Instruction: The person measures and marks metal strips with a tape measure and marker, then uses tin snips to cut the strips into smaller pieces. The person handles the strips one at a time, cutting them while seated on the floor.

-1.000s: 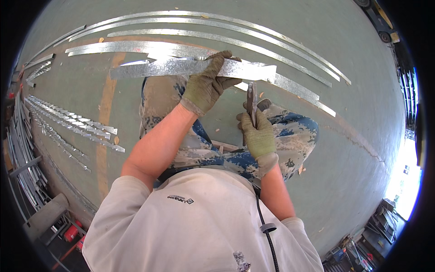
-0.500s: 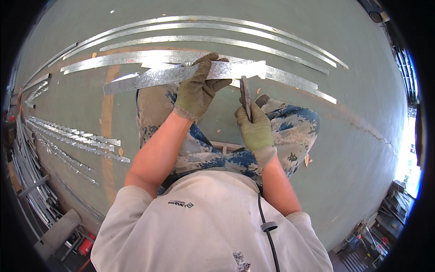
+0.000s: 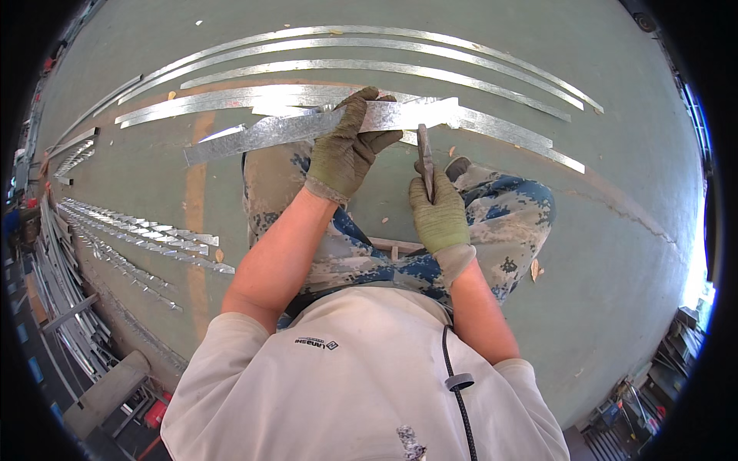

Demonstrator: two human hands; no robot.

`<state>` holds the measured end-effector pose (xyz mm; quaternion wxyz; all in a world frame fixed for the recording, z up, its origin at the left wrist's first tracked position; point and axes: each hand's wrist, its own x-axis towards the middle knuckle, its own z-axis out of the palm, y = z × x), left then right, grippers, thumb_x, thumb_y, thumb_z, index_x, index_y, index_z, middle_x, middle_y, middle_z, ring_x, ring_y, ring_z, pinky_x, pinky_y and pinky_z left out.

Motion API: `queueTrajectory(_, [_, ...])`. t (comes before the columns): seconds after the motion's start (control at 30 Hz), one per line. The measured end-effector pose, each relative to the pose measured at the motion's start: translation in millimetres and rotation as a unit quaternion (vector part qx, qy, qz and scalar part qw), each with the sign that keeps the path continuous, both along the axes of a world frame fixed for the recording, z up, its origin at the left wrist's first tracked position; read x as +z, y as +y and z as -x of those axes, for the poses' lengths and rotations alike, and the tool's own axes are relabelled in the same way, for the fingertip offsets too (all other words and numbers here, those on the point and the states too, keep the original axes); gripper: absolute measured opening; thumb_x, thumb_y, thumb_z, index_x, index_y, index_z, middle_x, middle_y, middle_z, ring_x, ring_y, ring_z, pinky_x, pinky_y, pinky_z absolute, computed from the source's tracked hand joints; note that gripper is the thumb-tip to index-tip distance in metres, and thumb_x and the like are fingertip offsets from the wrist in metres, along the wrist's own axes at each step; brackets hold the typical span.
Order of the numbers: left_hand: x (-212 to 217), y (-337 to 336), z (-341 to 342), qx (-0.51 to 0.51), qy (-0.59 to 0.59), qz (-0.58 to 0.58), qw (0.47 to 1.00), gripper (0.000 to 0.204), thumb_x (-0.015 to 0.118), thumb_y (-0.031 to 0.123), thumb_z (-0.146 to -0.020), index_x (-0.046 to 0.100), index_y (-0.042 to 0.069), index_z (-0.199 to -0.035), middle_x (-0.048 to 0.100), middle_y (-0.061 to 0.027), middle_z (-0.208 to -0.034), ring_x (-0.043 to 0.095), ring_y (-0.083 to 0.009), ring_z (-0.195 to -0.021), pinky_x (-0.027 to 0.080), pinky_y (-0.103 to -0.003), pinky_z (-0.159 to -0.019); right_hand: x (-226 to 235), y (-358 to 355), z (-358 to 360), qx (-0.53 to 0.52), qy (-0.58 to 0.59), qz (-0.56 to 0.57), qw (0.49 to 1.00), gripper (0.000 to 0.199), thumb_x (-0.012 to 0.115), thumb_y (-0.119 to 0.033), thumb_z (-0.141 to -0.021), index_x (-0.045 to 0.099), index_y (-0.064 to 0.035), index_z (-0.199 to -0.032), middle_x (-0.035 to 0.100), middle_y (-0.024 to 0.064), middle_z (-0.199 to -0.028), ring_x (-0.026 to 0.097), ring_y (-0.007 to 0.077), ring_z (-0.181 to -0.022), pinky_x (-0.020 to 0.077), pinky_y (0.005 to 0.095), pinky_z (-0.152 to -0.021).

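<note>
My left hand (image 3: 347, 150), in a worn green glove, grips a long galvanised metal strip (image 3: 261, 132) near its middle and holds it level above my knees. My right hand (image 3: 438, 211), also gloved, is closed around a pair of metal snips (image 3: 425, 157) that point up at the strip's right end, close under its edge. I am crouched on a green floor in camouflage trousers.
Several long curved metal strips (image 3: 384, 69) lie on the floor (image 3: 615, 154) beyond the hands. More notched strips (image 3: 146, 234) lie at the left, with a stack of metal profiles (image 3: 54, 269) along the left edge. Tools and clutter sit at the lower right.
The strip has shifted left and slightly up in my left hand. My right hand has brought the snips up to the strip's right end.
</note>
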<state>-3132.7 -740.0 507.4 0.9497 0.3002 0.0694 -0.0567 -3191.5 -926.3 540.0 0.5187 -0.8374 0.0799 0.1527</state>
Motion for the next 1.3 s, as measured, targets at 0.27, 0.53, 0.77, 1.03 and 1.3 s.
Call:
queueTrajectory(0.27, [8.7, 6.2, 2.1, -0.039, 0.003, 0.068, 0.997, 0.042, 0.051, 0.034, -0.110, 0.056, 0.005, -0.140, 0.064, -0.0155, -0.137, 0.067, -0.0333, -0.123, 0.060, -0.050, -0.103, 2.4, -3.9, -3.7, -0.013, 0.013, -0.049, 0.999, 0.028, 0.062, -0.025, -0.103, 0.066, -0.0016, -0.118, 0.067, 0.0118, -0.082, 0.065, 0.0194, -0.070, 0.0564, 0.0366, -0.061])
queueTrajectory(0.53, [15.4, 5.4, 4.2, -0.056, -0.021, 0.058, 0.997, 0.043, 0.048, 0.035, -0.111, 0.053, 0.006, -0.143, 0.062, -0.0176, -0.140, 0.065, -0.0357, -0.125, 0.054, -0.054, -0.109, 2.0, -11.8, -11.3, -0.037, 0.154, -0.191, 0.969, 0.025, 0.066, -0.027, -0.102, 0.068, -0.0025, -0.108, 0.060, 0.0010, -0.077, 0.053, 0.0102, -0.063, 0.0494, 0.0288, -0.059])
queueTrajectory(0.77, [17.7, 5.7, 6.5, -0.057, -0.028, 0.054, 0.997, 0.043, 0.049, 0.034, -0.110, 0.052, 0.007, -0.143, 0.060, -0.0190, -0.141, 0.064, -0.0360, -0.127, 0.054, -0.054, -0.110, 8.4, -23.2, -14.9, -0.014, 0.206, -0.272, 0.940, 0.021, 0.068, -0.024, -0.101, 0.069, -0.0036, -0.107, 0.058, -0.0025, -0.074, 0.051, 0.0060, -0.061, 0.0428, 0.0248, -0.054])
queueTrajectory(1.03, [21.8, 5.6, 5.1, -0.054, -0.054, 0.047, 0.996, 0.041, 0.047, 0.035, -0.111, 0.054, 0.010, -0.142, 0.059, -0.0200, -0.143, 0.058, -0.0387, -0.134, 0.055, -0.054, -0.109, 34.9, -36.1, -23.9, 0.049, 0.273, -0.361, 0.890, 0.021, 0.068, -0.022, -0.101, 0.068, -0.0025, -0.110, 0.059, -0.0002, -0.073, 0.054, 0.0069, -0.057, 0.0448, 0.0243, -0.052])
queueTrajectory(1.3, [14.7, 11.4, 7.2, -0.051, -0.023, 0.075, 0.996, 0.039, 0.048, 0.033, -0.110, 0.055, 0.009, -0.139, 0.057, -0.0241, -0.143, 0.064, -0.0425, -0.125, 0.059, -0.054, -0.104, 11.6, -34.5, -15.3, 0.044, 0.330, -0.578, 0.745, 0.027, 0.073, -0.019, -0.096, 0.064, 0.0018, -0.111, 0.058, 0.0081, -0.071, 0.056, 0.0188, -0.057, 0.0445, 0.0328, -0.049])
